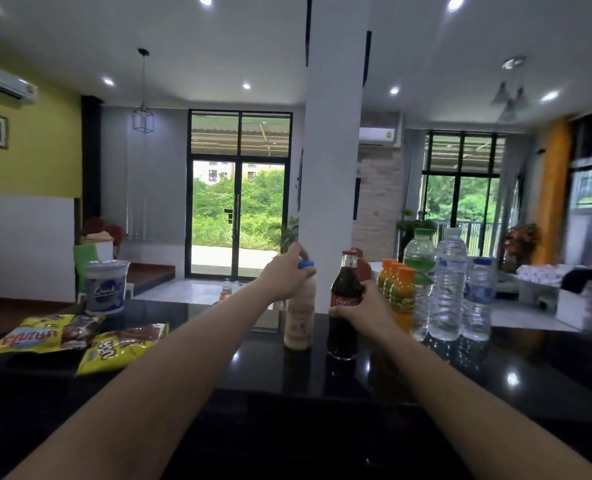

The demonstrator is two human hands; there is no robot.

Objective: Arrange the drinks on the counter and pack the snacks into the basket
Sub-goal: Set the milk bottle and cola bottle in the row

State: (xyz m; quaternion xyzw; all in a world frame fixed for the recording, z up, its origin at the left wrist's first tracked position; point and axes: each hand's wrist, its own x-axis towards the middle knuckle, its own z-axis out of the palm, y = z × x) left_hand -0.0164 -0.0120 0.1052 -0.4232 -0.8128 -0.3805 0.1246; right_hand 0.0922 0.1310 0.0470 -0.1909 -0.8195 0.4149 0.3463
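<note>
Black counter (pixel 495 393), left hand (pixel 284 277) gripping pale bottle (pixel 299 318), right hand (pixel 363 311) cola bottle (pixel 343 289), pillar (pixel 332 133) behind

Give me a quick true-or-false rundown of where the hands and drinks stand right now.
1. The right hand holds the cola bottle. True.
2. The left hand rests on a snack bag. False: its fingers grip the top of the pale bottle with the blue cap.
3. The yellow snack bags lie on the counter, left of both hands. True.
4. The juice bottles lie on their sides. False: they stand upright, just right of the cola bottle.
5. A lidded cup stands behind the snack bags. True.
</note>
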